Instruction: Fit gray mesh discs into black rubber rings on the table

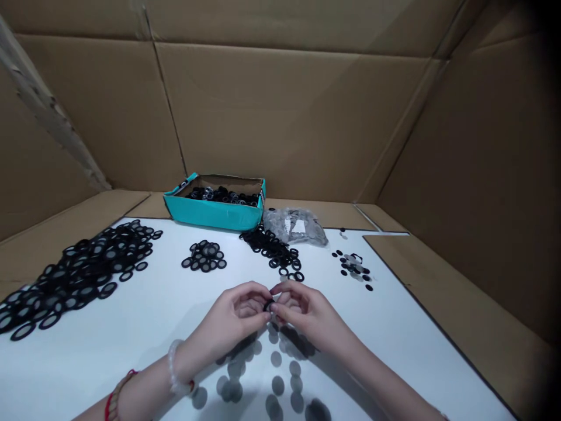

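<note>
Both hands meet at the middle of the white table, fingertips almost touching. A small black ring (269, 304) is pinched between them. My left hand (245, 307) is closed on its left side, thumb below and fingers curled above. From the right, my right hand (302, 307) holds the same ring with thumb and forefinger, partly covering it. Whether a disc sits inside the ring I cannot tell. Below the hands lie several loose grey discs (277, 385). Just beyond the fingers is a heap of black rings (274, 248).
A large pile of black rings with grey centres (92, 263) spreads at left, a smaller pile (204, 256) nearer the middle. A teal box (214, 215) of rings stands behind, beside a clear plastic bag (295, 226). Small black and clear discs (354, 266) lie right. Cardboard walls (280, 105) enclose the table.
</note>
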